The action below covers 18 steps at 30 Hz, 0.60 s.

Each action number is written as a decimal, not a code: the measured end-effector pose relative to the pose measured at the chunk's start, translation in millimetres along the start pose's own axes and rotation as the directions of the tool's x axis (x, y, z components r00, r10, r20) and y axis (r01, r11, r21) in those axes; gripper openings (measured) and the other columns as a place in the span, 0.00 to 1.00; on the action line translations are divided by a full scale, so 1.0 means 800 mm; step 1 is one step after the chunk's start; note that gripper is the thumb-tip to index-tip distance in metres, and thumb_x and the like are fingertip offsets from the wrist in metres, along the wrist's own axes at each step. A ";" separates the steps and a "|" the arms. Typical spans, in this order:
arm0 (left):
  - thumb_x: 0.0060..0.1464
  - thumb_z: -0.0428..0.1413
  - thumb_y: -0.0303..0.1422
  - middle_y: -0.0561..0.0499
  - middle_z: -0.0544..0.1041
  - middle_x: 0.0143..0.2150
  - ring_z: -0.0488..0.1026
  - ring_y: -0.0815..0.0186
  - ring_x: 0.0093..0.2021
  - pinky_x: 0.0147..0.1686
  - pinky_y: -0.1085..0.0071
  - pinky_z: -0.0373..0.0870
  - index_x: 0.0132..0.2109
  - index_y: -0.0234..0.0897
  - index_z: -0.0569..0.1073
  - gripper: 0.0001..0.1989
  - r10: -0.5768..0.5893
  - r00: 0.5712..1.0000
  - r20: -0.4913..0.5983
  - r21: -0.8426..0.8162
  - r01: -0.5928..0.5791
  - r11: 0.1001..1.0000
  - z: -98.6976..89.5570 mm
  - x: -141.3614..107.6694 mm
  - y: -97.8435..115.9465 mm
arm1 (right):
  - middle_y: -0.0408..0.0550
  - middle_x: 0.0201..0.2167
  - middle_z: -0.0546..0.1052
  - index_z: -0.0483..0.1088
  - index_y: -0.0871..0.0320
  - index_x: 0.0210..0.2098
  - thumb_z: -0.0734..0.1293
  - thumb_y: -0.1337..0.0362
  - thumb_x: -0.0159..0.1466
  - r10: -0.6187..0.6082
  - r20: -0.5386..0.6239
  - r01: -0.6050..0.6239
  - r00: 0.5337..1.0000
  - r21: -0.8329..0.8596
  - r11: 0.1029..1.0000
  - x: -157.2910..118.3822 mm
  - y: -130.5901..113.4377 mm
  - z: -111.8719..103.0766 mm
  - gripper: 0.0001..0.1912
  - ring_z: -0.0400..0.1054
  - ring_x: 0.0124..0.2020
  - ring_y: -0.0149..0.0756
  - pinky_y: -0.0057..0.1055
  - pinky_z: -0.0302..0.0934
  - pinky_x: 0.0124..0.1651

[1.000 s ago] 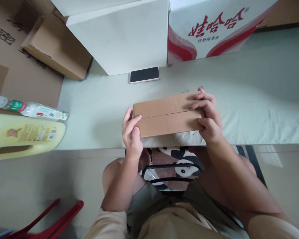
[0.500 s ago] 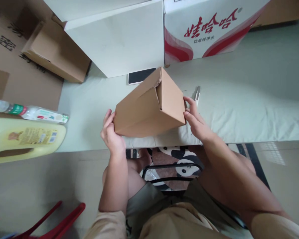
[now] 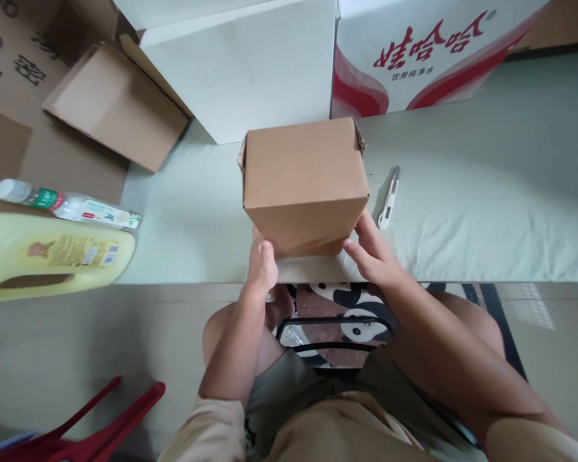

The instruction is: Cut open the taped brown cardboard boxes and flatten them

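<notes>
A brown cardboard box (image 3: 306, 167) is held between my two hands near the front edge of the table. Torn or crumpled cardboard shows at its upper left and right corners. My left hand (image 3: 262, 260) grips the lower left side, thumb toward me and the other fingers mostly hidden. On the lower right side, my right hand (image 3: 373, 250) is closed with its thumb at the near bottom corner. A white utility knife (image 3: 389, 200) lies on the cloth just right of the box.
White cartons (image 3: 250, 70) line the back, one with red lettering (image 3: 433, 45). At left are a smaller cardboard box (image 3: 118, 102), a clear plastic bottle (image 3: 72, 204) and a yellow jug (image 3: 91, 253). Pale green cloth (image 3: 486, 192) covers the table. A red chair or stool (image 3: 110, 430) stands lower left.
The box has been turned and tipped, so a broad side now faces up and its corner no longer points at me. My left hand has moved right. The phone is now out of sight.
</notes>
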<state>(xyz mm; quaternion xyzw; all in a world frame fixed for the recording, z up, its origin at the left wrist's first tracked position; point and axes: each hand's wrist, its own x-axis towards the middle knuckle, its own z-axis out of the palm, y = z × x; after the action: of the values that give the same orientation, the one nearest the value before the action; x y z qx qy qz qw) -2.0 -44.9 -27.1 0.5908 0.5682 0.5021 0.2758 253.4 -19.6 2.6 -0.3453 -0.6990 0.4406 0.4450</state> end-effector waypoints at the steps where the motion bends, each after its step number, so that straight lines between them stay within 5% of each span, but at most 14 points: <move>1: 0.63 0.40 0.66 0.41 0.80 0.61 0.69 0.56 0.71 0.74 0.59 0.61 0.58 0.42 0.76 0.39 -0.010 1.000 0.004 -0.007 0.010 1.000 0.001 -0.001 0.004 | 0.48 0.81 0.44 0.44 0.44 0.78 0.60 0.43 0.72 0.007 -0.019 -0.008 1.000 -0.016 1.000 -0.001 0.003 0.002 0.40 0.39 0.81 0.50 0.56 0.56 0.76; 6: 0.61 0.42 0.68 0.40 0.83 0.54 0.78 0.51 0.62 0.65 0.55 0.73 0.50 0.39 0.80 0.40 -0.146 0.985 -0.092 -0.015 0.145 0.989 -0.007 0.004 0.022 | 0.49 0.79 0.50 0.46 0.44 0.77 0.58 0.41 0.72 -0.053 -0.013 0.051 0.999 -0.121 0.991 -0.004 0.010 0.004 0.39 0.46 0.80 0.50 0.58 0.55 0.76; 9: 0.60 0.42 0.69 0.41 0.85 0.47 0.81 0.49 0.56 0.58 0.54 0.78 0.46 0.36 0.81 0.42 -0.248 0.950 -0.189 -0.067 0.239 0.969 -0.013 0.008 0.031 | 0.48 0.73 0.64 0.59 0.42 0.73 0.58 0.43 0.72 -0.155 -0.039 0.143 0.987 -0.218 0.965 -0.002 -0.005 -0.003 0.32 0.52 0.78 0.52 0.61 0.48 0.78; 12: 0.62 0.43 0.66 0.43 0.85 0.43 0.83 0.51 0.49 0.50 0.55 0.81 0.43 0.35 0.81 0.39 -0.307 0.921 -0.240 -0.110 0.289 0.951 -0.015 0.011 0.041 | 0.45 0.68 0.71 0.65 0.39 0.69 0.61 0.48 0.72 -0.238 -0.032 0.226 0.971 -0.211 0.951 0.001 -0.027 -0.013 0.27 0.57 0.75 0.52 0.61 0.51 0.77; 14: 0.64 0.46 0.62 0.44 0.86 0.42 0.83 0.53 0.46 0.46 0.57 0.81 0.43 0.37 0.80 0.34 -0.329 0.929 -0.171 -0.124 0.311 0.942 -0.011 0.012 0.049 | 0.43 0.69 0.71 0.65 0.38 0.69 0.62 0.51 0.72 -0.254 -0.008 0.249 0.967 -0.172 0.953 0.002 -0.038 -0.018 0.27 0.61 0.73 0.50 0.58 0.53 0.77; 16: 0.64 0.51 0.58 0.44 0.86 0.41 0.82 0.54 0.43 0.44 0.56 0.81 0.42 0.38 0.81 0.28 -0.382 0.924 0.015 -0.097 0.381 0.919 -0.004 0.012 0.054 | 0.42 0.68 0.72 0.68 0.39 0.68 0.61 0.51 0.72 -0.245 -0.007 0.241 0.970 -0.154 0.958 0.003 -0.042 -0.021 0.26 0.64 0.72 0.49 0.59 0.51 0.79; 18: 0.64 0.55 0.54 0.43 0.86 0.41 0.83 0.53 0.41 0.41 0.55 0.82 0.43 0.38 0.82 0.24 -0.467 0.857 0.220 -0.018 0.482 0.876 0.003 0.013 0.056 | 0.44 0.64 0.76 0.73 0.42 0.63 0.61 0.50 0.72 -0.237 -0.040 0.228 0.971 -0.152 0.962 0.003 -0.040 -0.022 0.24 0.67 0.69 0.51 0.61 0.48 0.79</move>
<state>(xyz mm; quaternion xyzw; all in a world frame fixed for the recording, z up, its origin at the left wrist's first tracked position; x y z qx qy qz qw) 15.9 -43.6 15.0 0.4716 0.6455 0.3739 0.4701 266.1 -24.2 36.6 -0.3051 -0.7520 0.3227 0.4872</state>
